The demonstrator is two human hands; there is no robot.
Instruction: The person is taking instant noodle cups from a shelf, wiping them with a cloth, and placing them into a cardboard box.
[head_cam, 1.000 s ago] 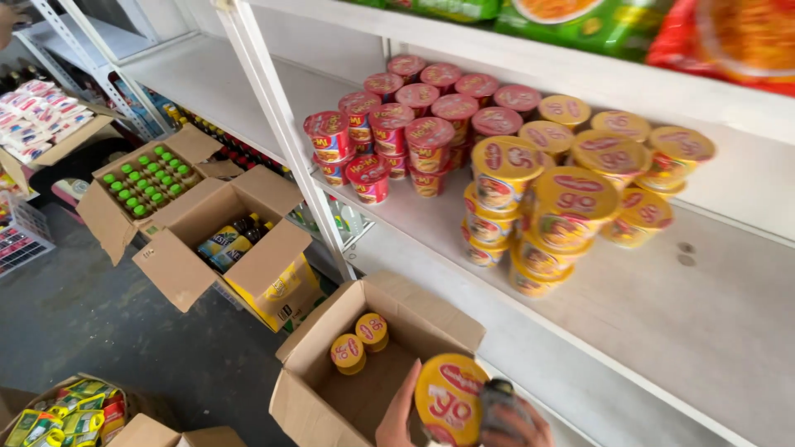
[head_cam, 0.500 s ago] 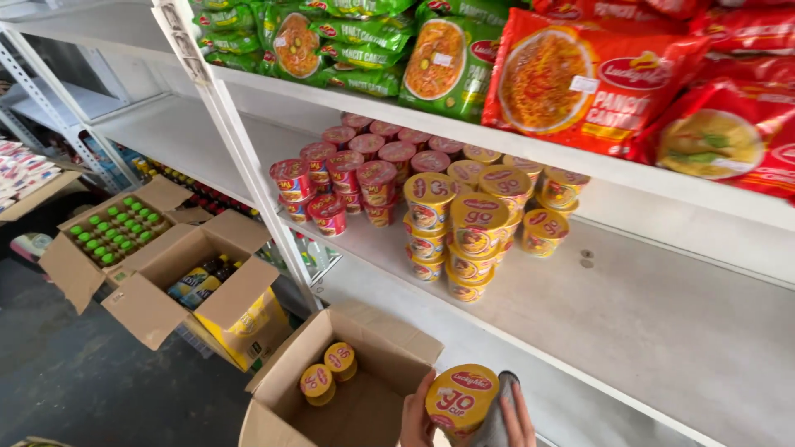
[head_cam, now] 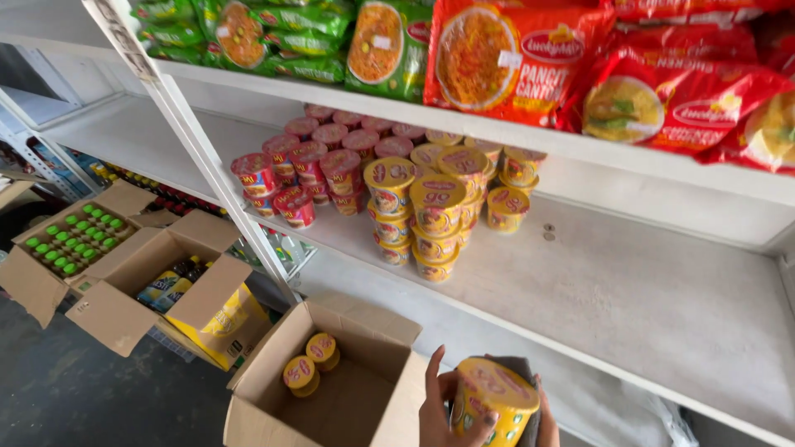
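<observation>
Gripping a yellow noodle cup point(head_cam: 494, 403), both hands' fingers point(head_cam: 432, 389) wrap its sides above the cardboard box point(head_cam: 331, 389).

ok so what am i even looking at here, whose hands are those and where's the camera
The camera sits on a person's head and looks down, so the hands at the bottom edge are that person's own. The left hand and right hand together hold one yellow noodle cup.

Below and left of it is an open cardboard box with two more yellow cups inside. Ahead is a white shelf bearing a stack of yellow cups and, to its left, red-lidded cups. The shelf above carries red and green noodle packets. On the floor at left are two more open boxes, one filled with green-capped bottles.
</observation>
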